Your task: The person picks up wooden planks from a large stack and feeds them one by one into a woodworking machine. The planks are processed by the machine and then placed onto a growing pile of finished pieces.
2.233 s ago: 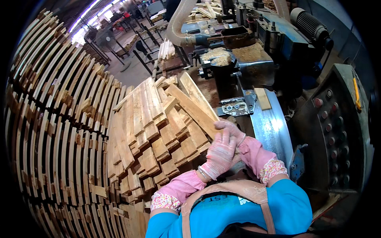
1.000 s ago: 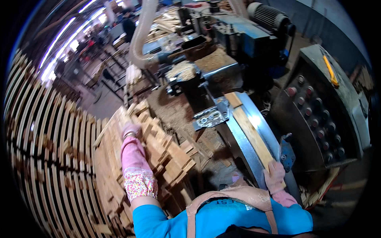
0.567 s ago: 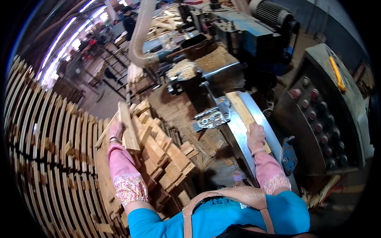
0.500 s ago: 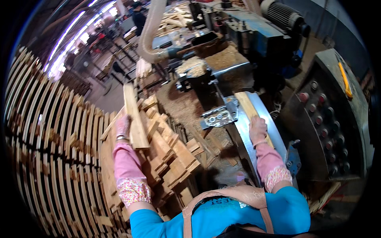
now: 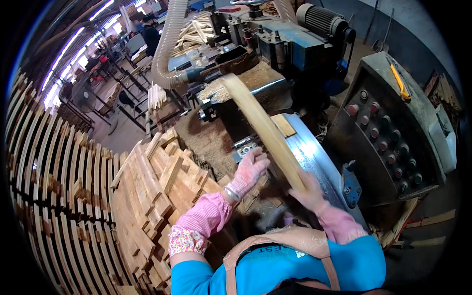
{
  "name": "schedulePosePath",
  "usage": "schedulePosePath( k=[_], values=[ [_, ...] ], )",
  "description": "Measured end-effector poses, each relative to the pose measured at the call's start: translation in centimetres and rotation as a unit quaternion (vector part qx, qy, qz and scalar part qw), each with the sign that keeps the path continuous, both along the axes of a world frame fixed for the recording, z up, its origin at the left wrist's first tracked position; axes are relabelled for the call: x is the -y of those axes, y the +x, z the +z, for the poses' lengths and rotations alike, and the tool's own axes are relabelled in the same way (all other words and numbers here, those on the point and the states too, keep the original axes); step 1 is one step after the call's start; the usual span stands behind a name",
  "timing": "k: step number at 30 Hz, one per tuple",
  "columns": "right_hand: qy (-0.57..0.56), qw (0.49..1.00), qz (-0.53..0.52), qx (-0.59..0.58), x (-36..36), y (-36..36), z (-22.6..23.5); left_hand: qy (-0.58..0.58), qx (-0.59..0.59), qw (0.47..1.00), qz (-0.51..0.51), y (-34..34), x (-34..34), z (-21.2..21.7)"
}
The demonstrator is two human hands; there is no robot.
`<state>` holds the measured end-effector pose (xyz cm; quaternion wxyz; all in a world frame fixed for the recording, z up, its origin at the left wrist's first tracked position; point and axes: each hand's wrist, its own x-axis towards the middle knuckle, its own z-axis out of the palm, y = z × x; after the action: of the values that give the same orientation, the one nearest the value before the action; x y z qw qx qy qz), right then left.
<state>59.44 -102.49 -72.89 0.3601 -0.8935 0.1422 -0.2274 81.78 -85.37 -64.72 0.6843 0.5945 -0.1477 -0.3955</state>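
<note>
A long pale wooden board (image 5: 259,121) slants over the shiny metal infeed bed (image 5: 310,150), its far end raised toward the machine. Around its near end my right hand (image 5: 308,191) is closed, slightly blurred. My left hand (image 5: 249,169), in a pale glove, hovers just left of the board. Its fingers are loosely bent and apart, with nothing visible in them. A shorter wooden piece (image 5: 283,126) lies at the far end of the bed, partly behind the held board. Below my left fingertips shows a metal guide fixture (image 5: 244,146).
A stack of boards (image 5: 142,196) stands at my left, beside tall racks of slats (image 5: 59,182). On the right is a button-covered control panel (image 5: 388,132) with a yellow-handled cutter (image 5: 400,82) on top. A dust hose (image 5: 167,46), sawdust and a motor (image 5: 322,22) lie ahead.
My left hand has come right from the stack to the bed, and the board it held is now in my right hand. The piece under my right hand has slid farther along the bed.
</note>
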Motion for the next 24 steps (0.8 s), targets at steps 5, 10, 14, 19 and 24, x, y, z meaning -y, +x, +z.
schedulePosePath(
  k=[5,10,14,19,24],
  values=[
    [-0.128,0.958,-0.142,-0.214,-1.0,-19.1,-2.1,0.019,0.124,0.991,-0.052,1.1,-2.3,-0.4],
    [-0.177,0.955,-0.190,-0.145,1.4,-14.1,-2.4,0.062,0.153,0.985,-0.048,1.4,-3.4,1.2],
    [-0.281,0.930,-0.237,0.024,6.5,-0.4,-8.8,0.129,0.301,0.944,-0.035,2.0,-3.3,4.5],
    [-0.256,0.949,-0.185,-0.010,9.2,7.6,-9.5,0.359,0.411,0.837,0.035,7.0,-8.9,9.9],
    [-0.199,0.962,-0.156,-0.105,6.3,3.0,-6.6,0.593,0.426,0.656,0.192,12.8,-26.2,9.6]
  ],
)
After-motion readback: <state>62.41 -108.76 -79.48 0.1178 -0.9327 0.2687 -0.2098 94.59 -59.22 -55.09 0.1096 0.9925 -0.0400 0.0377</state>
